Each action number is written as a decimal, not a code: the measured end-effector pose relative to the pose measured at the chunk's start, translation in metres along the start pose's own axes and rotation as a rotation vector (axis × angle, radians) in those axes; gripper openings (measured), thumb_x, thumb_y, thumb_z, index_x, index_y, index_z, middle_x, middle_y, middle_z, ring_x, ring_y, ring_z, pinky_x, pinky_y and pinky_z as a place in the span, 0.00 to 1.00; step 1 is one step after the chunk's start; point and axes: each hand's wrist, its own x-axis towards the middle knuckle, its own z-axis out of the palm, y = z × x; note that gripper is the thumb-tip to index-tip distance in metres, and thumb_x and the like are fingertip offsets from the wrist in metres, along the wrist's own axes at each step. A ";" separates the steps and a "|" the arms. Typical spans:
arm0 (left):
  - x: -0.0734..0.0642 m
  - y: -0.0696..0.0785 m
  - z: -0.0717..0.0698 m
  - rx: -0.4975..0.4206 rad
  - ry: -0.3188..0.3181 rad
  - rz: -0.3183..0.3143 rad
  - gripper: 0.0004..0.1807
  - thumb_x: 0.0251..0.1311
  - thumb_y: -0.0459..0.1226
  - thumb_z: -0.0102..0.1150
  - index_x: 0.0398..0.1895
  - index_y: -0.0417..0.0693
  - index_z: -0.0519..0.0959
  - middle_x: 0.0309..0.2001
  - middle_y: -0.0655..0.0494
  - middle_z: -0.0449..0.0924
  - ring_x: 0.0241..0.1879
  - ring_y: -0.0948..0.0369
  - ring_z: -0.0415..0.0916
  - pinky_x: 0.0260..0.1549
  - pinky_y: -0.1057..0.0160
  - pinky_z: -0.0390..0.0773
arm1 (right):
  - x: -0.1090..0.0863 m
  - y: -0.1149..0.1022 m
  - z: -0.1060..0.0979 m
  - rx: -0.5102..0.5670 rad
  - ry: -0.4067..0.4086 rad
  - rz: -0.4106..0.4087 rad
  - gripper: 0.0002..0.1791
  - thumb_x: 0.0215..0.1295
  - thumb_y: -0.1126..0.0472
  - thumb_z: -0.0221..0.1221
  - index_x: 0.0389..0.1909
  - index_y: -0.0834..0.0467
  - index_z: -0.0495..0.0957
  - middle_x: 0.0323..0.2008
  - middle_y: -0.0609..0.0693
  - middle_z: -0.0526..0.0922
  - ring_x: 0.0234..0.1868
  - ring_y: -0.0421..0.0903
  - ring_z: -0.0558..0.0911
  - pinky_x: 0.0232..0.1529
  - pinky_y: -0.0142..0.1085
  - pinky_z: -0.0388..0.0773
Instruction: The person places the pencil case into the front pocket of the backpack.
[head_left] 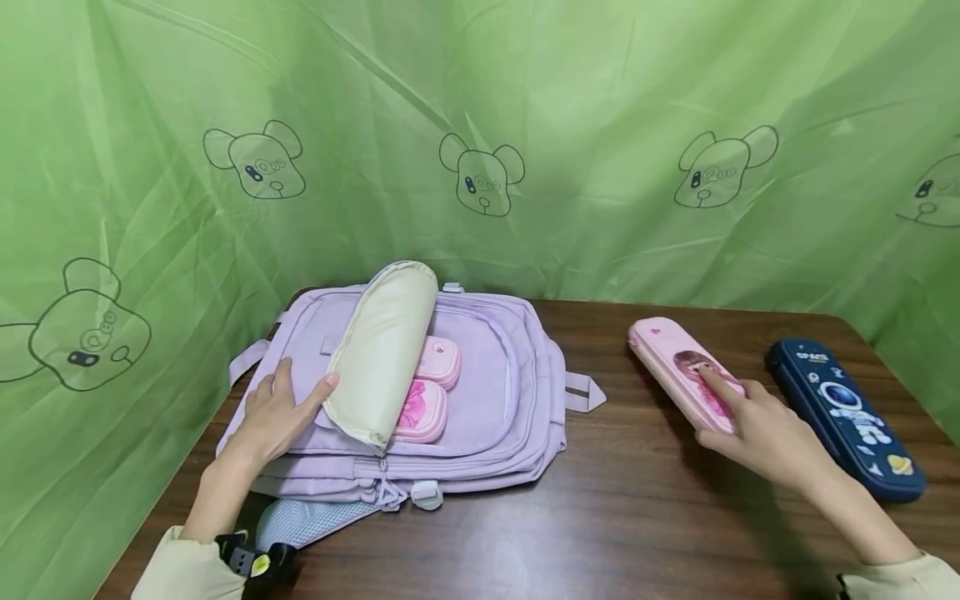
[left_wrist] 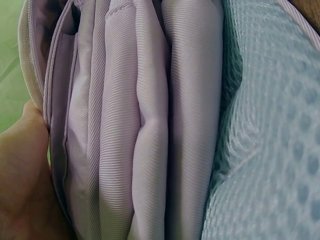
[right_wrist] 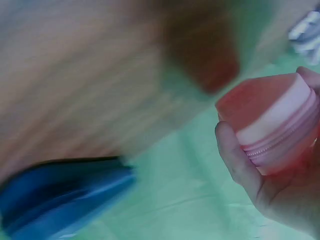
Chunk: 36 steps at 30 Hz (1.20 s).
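Note:
A lilac backpack (head_left: 480,408) lies on the table with its front pocket unzipped and the cream-lined flap (head_left: 386,350) folded back. Two pink cases, an upper one (head_left: 441,360) and a lower one (head_left: 427,417), show partly inside that pocket. My left hand (head_left: 266,421) rests on the flap's left side, fingers spread, thumb against its edge. On the right, my right hand (head_left: 776,433) grips the near end of a pink pencil case (head_left: 663,346) with a doll picture; the right wrist view shows the thumb along the zipped side of this case (right_wrist: 280,117).
Beside the right hand lies a navy pencil case (head_left: 806,379) with an astronaut print. A backpack strap (head_left: 581,392) sticks out to the right, and blue mesh (head_left: 307,521) pokes from under the bag. Green curtain (head_left: 585,225) walls surround the brown table (head_left: 555,533).

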 end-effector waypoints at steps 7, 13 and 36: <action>0.000 0.004 -0.002 -0.011 0.002 0.004 0.56 0.60 0.68 0.32 0.69 0.31 0.30 0.64 0.17 0.34 0.61 0.23 0.32 0.50 0.25 0.44 | 0.018 -0.065 -0.014 0.133 0.112 -0.182 0.44 0.47 0.48 0.68 0.67 0.54 0.64 0.51 0.65 0.71 0.37 0.60 0.78 0.31 0.55 0.76; 0.001 0.007 -0.001 -0.006 0.004 0.002 0.56 0.60 0.68 0.32 0.70 0.32 0.30 0.64 0.18 0.33 0.61 0.24 0.31 0.51 0.25 0.45 | 0.034 -0.103 -0.013 0.241 0.092 -0.258 0.44 0.46 0.48 0.67 0.67 0.49 0.64 0.53 0.59 0.72 0.37 0.50 0.77 0.33 0.46 0.75; -0.002 0.004 -0.001 0.007 -0.001 -0.007 0.55 0.60 0.68 0.32 0.70 0.33 0.30 0.64 0.18 0.34 0.61 0.24 0.32 0.51 0.26 0.44 | 0.087 -0.143 0.030 0.425 0.022 -0.331 0.43 0.44 0.52 0.65 0.66 0.53 0.66 0.53 0.60 0.73 0.45 0.52 0.76 0.43 0.46 0.74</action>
